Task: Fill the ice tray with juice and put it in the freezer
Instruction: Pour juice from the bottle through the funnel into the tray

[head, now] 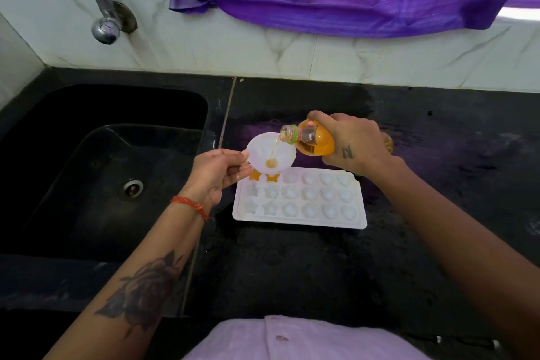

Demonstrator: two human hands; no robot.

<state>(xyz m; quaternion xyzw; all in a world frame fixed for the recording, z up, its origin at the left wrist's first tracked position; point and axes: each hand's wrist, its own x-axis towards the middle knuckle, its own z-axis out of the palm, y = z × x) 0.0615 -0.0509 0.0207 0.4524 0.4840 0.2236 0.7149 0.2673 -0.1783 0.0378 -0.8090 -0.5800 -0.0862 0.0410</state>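
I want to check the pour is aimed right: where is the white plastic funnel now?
The white plastic funnel is pinched by the left hand above the white ice tray's far-left corner, right of the sink, under the bottle's mouth.

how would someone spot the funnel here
Start at the black counter right of the sink, where a white ice tray lies. Above the tray's far left corner, the left hand holds a round white funnel, the only thing with juice streaming into it.
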